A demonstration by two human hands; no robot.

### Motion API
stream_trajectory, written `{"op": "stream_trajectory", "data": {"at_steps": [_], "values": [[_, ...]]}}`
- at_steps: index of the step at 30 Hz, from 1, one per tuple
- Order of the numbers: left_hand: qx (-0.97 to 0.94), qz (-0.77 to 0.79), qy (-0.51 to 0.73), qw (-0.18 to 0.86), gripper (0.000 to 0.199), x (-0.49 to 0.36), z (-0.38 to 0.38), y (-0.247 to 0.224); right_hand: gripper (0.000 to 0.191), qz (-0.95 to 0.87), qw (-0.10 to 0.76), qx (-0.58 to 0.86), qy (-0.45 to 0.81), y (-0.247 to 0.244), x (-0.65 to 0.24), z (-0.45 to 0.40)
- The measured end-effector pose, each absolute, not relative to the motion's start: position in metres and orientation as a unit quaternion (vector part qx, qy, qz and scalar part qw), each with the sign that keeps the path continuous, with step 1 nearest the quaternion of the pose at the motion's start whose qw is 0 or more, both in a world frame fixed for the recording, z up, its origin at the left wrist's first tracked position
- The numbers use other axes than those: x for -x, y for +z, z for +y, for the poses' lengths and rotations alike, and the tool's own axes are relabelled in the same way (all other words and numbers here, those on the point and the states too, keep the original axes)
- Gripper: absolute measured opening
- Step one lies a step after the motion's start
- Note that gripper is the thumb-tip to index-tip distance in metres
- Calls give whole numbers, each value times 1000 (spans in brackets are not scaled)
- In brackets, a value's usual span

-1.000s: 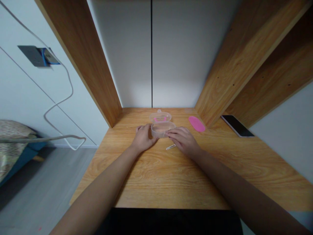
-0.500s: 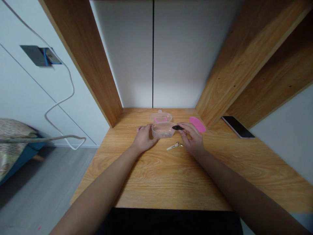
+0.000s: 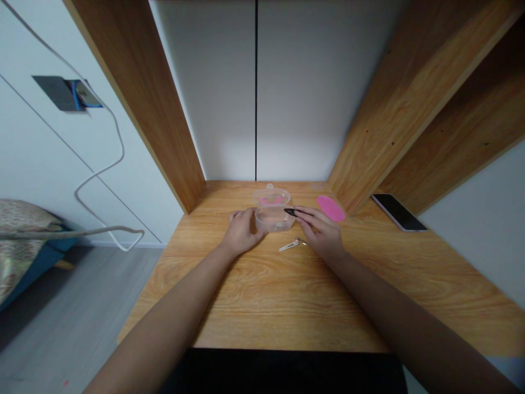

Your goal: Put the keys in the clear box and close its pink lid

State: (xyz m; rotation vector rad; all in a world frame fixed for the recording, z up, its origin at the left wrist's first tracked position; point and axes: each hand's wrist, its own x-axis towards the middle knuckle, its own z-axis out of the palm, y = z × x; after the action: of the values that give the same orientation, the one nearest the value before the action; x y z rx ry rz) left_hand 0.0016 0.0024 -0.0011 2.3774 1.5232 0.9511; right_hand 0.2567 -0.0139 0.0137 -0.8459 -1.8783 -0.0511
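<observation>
Black clip [image 3: 290,212] in right hand's [image 3: 322,230] grip, over clear box [image 3: 274,220].

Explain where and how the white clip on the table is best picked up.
I'd pinch the white clip across its slim middle, coming down from the near side: it lies flat, its right end meets a small metal piece, and the clear box stands beyond.

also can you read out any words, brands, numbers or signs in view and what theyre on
There are none that I can read.
Clear box and its open lid: any marking is too small or blurred.
Black clip in the right hand: too small to tell.
Phone: dark screen, no legible text.
Pink oval piece: no lettering visible.
</observation>
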Motion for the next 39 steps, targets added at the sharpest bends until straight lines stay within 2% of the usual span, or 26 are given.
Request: {"op": "stream_trajectory", "data": {"at_steps": [4,10,39], "values": [[-800,501,320,84,56,-1,3,-2,28,-788,501,356,-25,13,-258,-12],[-808,489,318,82,56,-3,2,-1,15,-768,510,386,-41,15,-259,-8],[-815,478,317,77,59,-2,1,-1,11,-754,505,420,-22,12,-257,-9]]}}
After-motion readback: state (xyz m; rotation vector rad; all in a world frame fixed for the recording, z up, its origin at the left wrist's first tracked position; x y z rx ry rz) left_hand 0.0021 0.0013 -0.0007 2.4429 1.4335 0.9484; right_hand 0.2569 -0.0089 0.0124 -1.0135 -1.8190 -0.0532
